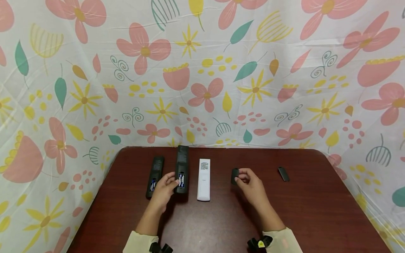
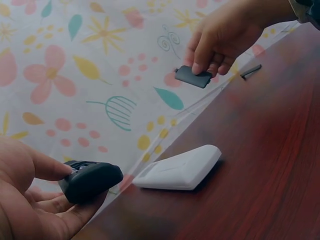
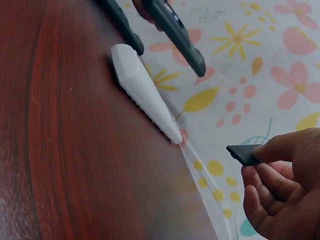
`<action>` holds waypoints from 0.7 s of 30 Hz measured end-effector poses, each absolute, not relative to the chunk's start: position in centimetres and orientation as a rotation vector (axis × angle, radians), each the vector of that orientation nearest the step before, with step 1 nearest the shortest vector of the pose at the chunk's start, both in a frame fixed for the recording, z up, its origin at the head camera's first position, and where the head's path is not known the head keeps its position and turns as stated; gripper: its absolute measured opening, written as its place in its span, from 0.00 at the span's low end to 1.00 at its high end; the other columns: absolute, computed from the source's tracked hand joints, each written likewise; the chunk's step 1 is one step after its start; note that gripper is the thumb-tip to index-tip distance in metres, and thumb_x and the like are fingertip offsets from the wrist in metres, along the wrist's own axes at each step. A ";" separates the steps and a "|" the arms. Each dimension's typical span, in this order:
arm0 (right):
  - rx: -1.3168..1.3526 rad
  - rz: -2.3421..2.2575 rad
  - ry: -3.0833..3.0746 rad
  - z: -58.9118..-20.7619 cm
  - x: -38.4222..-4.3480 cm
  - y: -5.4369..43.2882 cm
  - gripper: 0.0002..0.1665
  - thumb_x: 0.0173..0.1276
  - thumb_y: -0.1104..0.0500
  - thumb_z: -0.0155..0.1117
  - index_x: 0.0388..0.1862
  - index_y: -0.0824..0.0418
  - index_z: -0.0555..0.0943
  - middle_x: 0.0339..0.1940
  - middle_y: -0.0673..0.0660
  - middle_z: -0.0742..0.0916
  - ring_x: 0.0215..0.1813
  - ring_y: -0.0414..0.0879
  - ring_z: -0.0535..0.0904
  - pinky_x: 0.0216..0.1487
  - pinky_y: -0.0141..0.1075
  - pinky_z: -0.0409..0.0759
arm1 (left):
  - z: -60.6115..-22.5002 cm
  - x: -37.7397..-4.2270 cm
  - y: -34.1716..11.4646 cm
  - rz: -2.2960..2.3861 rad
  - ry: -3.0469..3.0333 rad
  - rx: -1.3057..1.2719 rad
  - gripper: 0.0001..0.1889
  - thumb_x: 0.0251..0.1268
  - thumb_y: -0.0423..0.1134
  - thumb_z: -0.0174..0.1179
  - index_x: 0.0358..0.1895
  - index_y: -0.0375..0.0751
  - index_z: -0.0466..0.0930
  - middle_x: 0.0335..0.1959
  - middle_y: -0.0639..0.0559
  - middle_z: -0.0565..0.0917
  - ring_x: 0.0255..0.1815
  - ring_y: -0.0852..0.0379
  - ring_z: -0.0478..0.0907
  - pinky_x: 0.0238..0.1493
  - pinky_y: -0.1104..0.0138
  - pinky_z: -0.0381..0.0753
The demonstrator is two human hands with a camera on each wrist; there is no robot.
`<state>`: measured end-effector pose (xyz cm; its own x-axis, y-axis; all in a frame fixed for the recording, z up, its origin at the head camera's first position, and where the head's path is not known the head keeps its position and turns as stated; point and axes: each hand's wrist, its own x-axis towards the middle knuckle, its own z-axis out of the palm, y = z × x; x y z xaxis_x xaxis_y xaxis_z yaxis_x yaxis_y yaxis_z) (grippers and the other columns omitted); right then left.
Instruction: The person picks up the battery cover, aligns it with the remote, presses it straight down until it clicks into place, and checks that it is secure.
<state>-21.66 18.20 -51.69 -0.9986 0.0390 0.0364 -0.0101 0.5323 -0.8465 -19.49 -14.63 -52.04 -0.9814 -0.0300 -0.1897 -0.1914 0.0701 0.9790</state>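
Observation:
My left hand [image 1: 165,192] grips a black remote control [image 1: 181,165] near its lower end, raised off the table. Its back faces up, with the battery compartment uncovered and batteries [image 1: 181,180] showing inside. Between thumb and fingers my right hand [image 1: 253,186] pinches a small black battery cover [image 1: 235,176], also held above the table in the left wrist view. A second black remote [image 1: 155,177] lies left of my left hand, its batteries [image 1: 153,185] exposed too. The white remote [image 1: 204,181] lies between the hands, back up with its cover on.
Another small black battery cover [image 1: 283,174] lies on the right part of the brown wooden table [image 1: 303,211]. A flower-printed cloth [image 1: 202,70] hangs right behind the table's far edge.

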 end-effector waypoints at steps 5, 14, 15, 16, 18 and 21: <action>0.017 1.509 -2.698 -51.5 -21.5 17.6 0.20 0.72 0.56 0.66 0.60 0.55 0.77 0.43 0.53 0.91 0.46 0.44 0.83 0.46 0.31 0.78 | -52.2 -19.5 -14.1 2.054 2.194 -0.198 0.30 0.76 0.40 0.56 0.76 0.33 0.61 0.68 0.32 0.74 0.69 0.40 0.71 0.66 0.44 0.72; 0.090 1.541 -2.657 -51.5 -21.5 16.5 0.24 0.70 0.57 0.67 0.64 0.49 0.77 0.40 0.51 0.91 0.43 0.44 0.83 0.44 0.32 0.79 | -52.5 -19.7 -13.1 2.049 2.186 -0.172 0.29 0.75 0.40 0.57 0.75 0.37 0.64 0.63 0.38 0.79 0.60 0.50 0.77 0.56 0.60 0.75; 0.103 1.534 -2.657 -51.5 -21.5 16.4 0.25 0.70 0.58 0.67 0.65 0.49 0.77 0.40 0.50 0.91 0.42 0.43 0.83 0.44 0.31 0.79 | -52.5 -19.7 -12.9 2.050 2.183 -0.171 0.29 0.75 0.40 0.57 0.75 0.37 0.64 0.64 0.38 0.79 0.60 0.50 0.77 0.57 0.59 0.76; 0.116 1.530 -2.653 -51.5 -21.5 16.4 0.25 0.70 0.58 0.68 0.65 0.48 0.77 0.40 0.50 0.91 0.42 0.43 0.83 0.44 0.31 0.79 | -52.5 -19.7 -12.8 2.051 2.180 -0.171 0.29 0.75 0.41 0.57 0.75 0.37 0.64 0.64 0.38 0.79 0.61 0.50 0.77 0.58 0.58 0.76; 0.140 1.521 -2.647 -51.4 -21.5 16.3 0.26 0.70 0.58 0.68 0.66 0.47 0.77 0.40 0.50 0.91 0.41 0.43 0.83 0.44 0.31 0.79 | -52.6 -19.6 -12.6 2.052 2.181 -0.156 0.30 0.75 0.41 0.56 0.75 0.36 0.64 0.64 0.37 0.78 0.61 0.50 0.77 0.59 0.56 0.76; 0.157 1.515 -2.651 -51.2 -21.5 16.1 0.26 0.71 0.58 0.68 0.66 0.44 0.77 0.41 0.50 0.91 0.42 0.43 0.82 0.44 0.32 0.79 | -52.6 -19.7 -12.2 2.070 2.164 -0.144 0.29 0.75 0.40 0.56 0.75 0.34 0.64 0.64 0.36 0.78 0.58 0.51 0.78 0.58 0.58 0.77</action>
<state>-21.48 16.08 -51.18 -0.9913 -0.0472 0.1232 -0.1301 0.5046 -0.8535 -19.66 -12.21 -52.63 -0.9851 0.0298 -0.1697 -0.1682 0.0471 0.9846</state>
